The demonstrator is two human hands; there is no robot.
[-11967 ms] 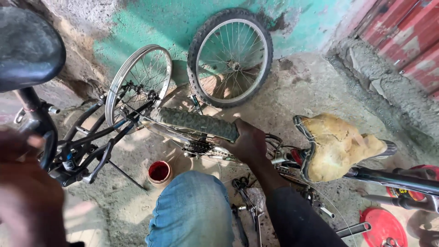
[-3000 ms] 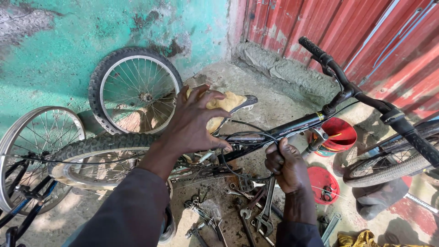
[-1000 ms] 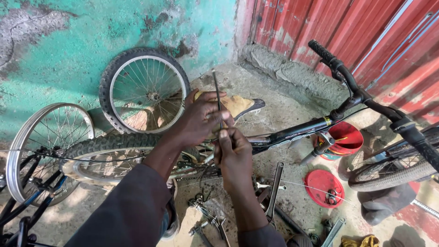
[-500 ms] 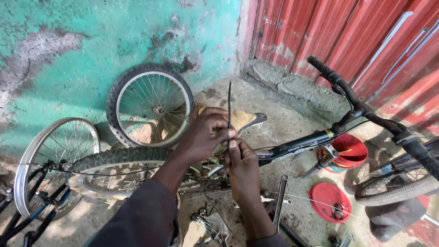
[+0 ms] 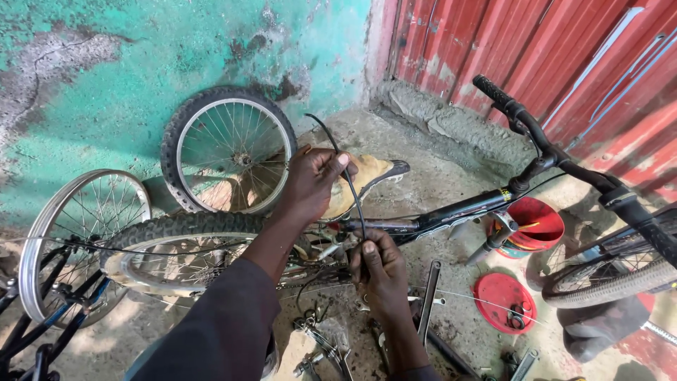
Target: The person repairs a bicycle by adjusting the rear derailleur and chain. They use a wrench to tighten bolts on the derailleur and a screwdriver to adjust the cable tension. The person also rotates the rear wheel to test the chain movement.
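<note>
My left hand (image 5: 314,185) pinches a thin black cable (image 5: 347,173) near its upper part, in front of a worn tan saddle (image 5: 367,185). My right hand (image 5: 377,271) grips the same cable lower down, just below the bicycle's black frame tube (image 5: 451,209). The cable runs up between the hands and curls over at its free top end. The bicycle lies across the view, its knobby rear tyre (image 5: 176,236) at the left and its black handlebar (image 5: 536,134) at the upper right.
A loose wheel (image 5: 229,152) leans on the green wall; a bare rim (image 5: 77,240) stands at the left. A red bucket (image 5: 536,226), a red lid (image 5: 504,302) and several wrenches (image 5: 427,300) lie on the dirt ground. Red corrugated metal (image 5: 564,56) closes the right side.
Both hands stay on the cable. The cable's top end has bent over and my right hand has slid lower along it. The view has shifted slightly.
</note>
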